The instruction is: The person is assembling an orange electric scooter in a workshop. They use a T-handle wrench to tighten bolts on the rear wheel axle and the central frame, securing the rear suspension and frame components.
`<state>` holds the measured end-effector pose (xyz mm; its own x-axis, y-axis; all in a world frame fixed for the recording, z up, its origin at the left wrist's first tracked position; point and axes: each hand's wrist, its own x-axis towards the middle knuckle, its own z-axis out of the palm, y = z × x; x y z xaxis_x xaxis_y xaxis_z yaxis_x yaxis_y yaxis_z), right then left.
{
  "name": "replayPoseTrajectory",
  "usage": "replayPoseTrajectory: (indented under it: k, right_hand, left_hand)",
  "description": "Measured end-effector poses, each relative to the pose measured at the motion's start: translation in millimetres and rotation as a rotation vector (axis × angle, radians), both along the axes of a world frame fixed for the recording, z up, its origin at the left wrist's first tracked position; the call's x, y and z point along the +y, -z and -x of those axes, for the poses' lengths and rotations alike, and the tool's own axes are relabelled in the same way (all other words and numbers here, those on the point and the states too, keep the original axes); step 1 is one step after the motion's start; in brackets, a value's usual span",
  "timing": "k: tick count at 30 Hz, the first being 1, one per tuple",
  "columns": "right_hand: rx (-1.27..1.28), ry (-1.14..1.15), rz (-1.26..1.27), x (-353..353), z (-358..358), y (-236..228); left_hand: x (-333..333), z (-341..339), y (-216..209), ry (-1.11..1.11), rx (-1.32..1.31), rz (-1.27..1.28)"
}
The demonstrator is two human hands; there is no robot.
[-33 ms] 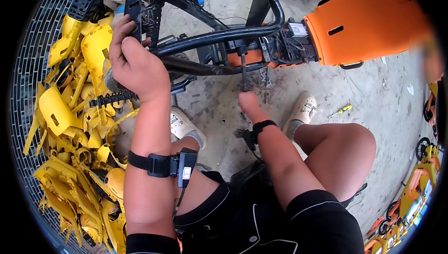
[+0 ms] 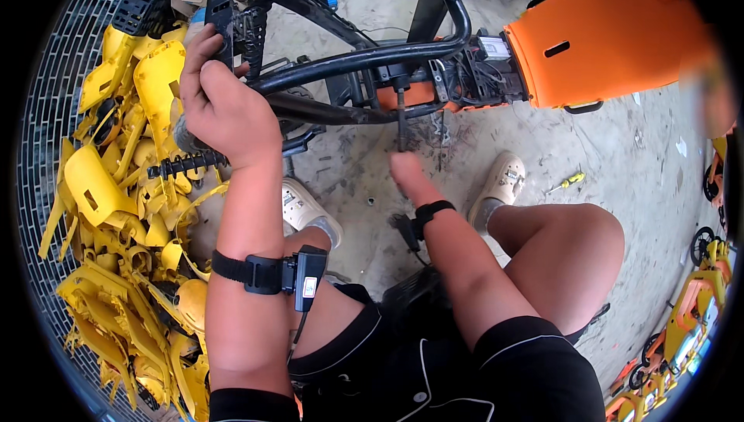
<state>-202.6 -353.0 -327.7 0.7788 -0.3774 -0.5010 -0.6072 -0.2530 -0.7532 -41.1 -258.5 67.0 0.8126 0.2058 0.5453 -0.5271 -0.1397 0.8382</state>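
The 2 forearms stand apart. The left one rises nearly upright, and the left hand [image 2: 230, 116] sits at the left end of the black frame [image 2: 364, 61], fingers curled up beside a bracket [image 2: 222, 15]; I cannot tell whether they clamp it or only rest there. The right one slants inward, and the right hand [image 2: 408, 174] is a fist around a dark rod [image 2: 402, 134], which crosses the frame's near edge, left of the orange panel [image 2: 604, 50].
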Motion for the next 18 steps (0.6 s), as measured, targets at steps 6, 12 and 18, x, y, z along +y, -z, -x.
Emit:
replayPoseTrajectory:
  k: [6,12,18]
  right_hand:
    - [0.03,0.328,-0.023,-3.8,-6.9,58.9]
    - [0.25,0.362,0.063,-15.8,-2.1,-65.9]
    - [0.125,0.323,0.374,-74.8,17.2,-54.0]
  left_hand:
    - [-26.8,0.3,-3.8,0.054,0.021,0.024]
    - [3.5,2.3,0.9,-0.012,0.047,0.01]
    - [-7.5,1.8,0.8,-0.008,-0.011,-0.011]
